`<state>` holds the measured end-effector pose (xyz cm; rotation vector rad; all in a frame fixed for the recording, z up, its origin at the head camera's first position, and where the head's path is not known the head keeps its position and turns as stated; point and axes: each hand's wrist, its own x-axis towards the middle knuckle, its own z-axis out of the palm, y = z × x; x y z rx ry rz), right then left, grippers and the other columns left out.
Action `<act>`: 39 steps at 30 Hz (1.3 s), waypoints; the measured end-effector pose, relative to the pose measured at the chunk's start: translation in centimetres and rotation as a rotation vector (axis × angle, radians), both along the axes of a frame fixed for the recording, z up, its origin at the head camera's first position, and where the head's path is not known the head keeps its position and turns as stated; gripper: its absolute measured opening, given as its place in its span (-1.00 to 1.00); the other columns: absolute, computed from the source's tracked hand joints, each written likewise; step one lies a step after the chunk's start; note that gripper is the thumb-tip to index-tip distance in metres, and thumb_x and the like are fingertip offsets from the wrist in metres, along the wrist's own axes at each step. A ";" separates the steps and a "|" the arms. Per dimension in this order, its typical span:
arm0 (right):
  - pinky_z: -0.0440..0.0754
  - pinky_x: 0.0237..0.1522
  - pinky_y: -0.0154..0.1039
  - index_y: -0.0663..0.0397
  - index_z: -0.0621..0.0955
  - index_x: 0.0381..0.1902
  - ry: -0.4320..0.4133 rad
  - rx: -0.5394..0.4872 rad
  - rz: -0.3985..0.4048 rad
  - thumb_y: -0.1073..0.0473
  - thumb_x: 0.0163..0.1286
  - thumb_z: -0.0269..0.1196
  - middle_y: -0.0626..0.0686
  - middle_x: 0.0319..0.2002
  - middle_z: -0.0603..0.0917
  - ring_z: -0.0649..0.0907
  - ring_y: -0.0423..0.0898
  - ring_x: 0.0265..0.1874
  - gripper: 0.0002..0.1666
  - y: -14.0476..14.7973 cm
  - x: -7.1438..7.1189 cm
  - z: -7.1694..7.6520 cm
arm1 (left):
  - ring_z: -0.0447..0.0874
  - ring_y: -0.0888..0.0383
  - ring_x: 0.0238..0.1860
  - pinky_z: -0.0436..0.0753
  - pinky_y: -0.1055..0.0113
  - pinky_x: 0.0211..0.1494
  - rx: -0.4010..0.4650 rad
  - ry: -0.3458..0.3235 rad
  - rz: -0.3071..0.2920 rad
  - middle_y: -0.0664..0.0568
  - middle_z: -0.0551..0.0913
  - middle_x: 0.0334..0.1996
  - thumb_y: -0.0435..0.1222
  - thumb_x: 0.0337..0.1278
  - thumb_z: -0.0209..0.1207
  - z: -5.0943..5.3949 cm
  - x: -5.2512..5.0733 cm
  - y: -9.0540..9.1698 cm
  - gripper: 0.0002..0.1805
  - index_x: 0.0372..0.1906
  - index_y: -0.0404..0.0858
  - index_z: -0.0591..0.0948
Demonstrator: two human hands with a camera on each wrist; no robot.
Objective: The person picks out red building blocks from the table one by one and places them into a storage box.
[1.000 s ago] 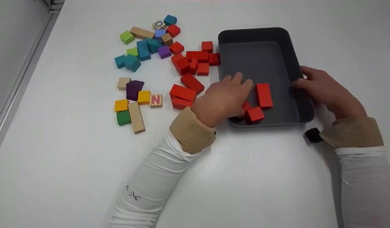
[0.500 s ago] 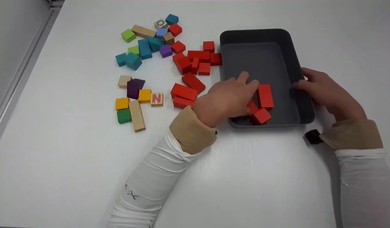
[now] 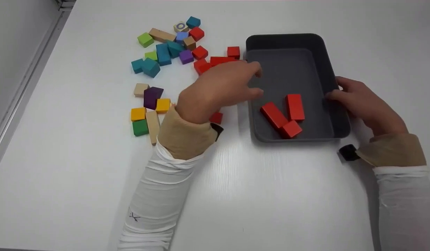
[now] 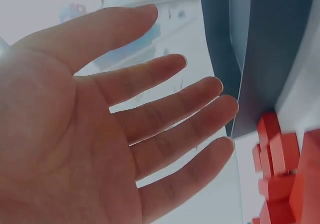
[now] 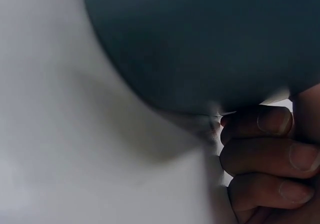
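My left hand [image 3: 220, 85] hovers over the loose red blocks by the left rim of the dark grey tray [image 3: 281, 68]. Its fingers are spread and the palm holds nothing, as the left wrist view shows. Part of the red pile [image 4: 285, 154] shows past the fingertips there; from the head view the hand hides some of it. My right hand [image 3: 370, 104] grips the tray's right wall, thumb inside, with curled fingers [image 5: 267, 156] outside. Inside the tray lie a slanted red block [image 3: 274, 115], an upright-lying red block [image 3: 295, 107] and a red cube [image 3: 291, 129].
Left of the red pile, a mixed group holds teal blocks [image 3: 151, 67], a purple cube [image 3: 186, 56] and a lime cube [image 3: 145, 39]. Nearer are a dark purple block [image 3: 152, 98], yellow cubes [image 3: 138, 114], a green block [image 3: 140, 127] and a plain wooden bar [image 3: 153, 126].
My left hand has let go of a red block in the tray and moved left and up, out over the red pile. The red cube shifted slightly right. My right hand keeps its grip.
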<state>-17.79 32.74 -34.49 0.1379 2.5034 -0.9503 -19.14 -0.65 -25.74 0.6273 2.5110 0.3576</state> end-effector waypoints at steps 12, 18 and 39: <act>0.52 -0.16 -0.46 -0.04 0.27 0.58 0.002 -0.013 -0.019 -0.06 0.59 -0.09 0.05 0.15 0.53 0.58 -0.34 -0.21 -0.33 0.0 -0.1 -0.1 | 0.51 0.09 0.29 0.65 0.12 0.31 -0.061 -0.044 0.087 0.04 0.57 0.33 -0.12 0.33 0.35 -1.4 -1.4 -2.2 -0.29 0.52 0.00 0.38; 0.46 -0.11 -0.50 -0.05 0.23 0.61 -0.017 -0.013 -0.019 -0.08 0.59 -0.10 0.18 0.33 0.43 0.53 -0.33 -0.12 -0.30 -0.1 0.0 -0.1 | 0.51 0.06 0.24 0.67 0.11 0.27 -0.084 -0.045 0.120 -0.01 0.56 0.28 -0.18 0.29 0.37 -2.2 -1.7 -2.4 -0.32 0.47 -0.02 0.42; 0.48 -0.13 -0.42 -0.07 0.28 0.57 0.002 -0.020 -0.016 -0.06 0.59 -0.09 0.08 0.22 0.49 0.55 -0.27 -0.13 -0.34 0.0 -0.1 -0.1 | 0.38 -0.01 0.30 0.64 0.11 0.24 -0.187 0.029 0.070 -0.11 0.50 0.26 -0.19 0.25 0.40 -3.8 -1.6 -1.3 -0.36 0.41 -0.06 0.50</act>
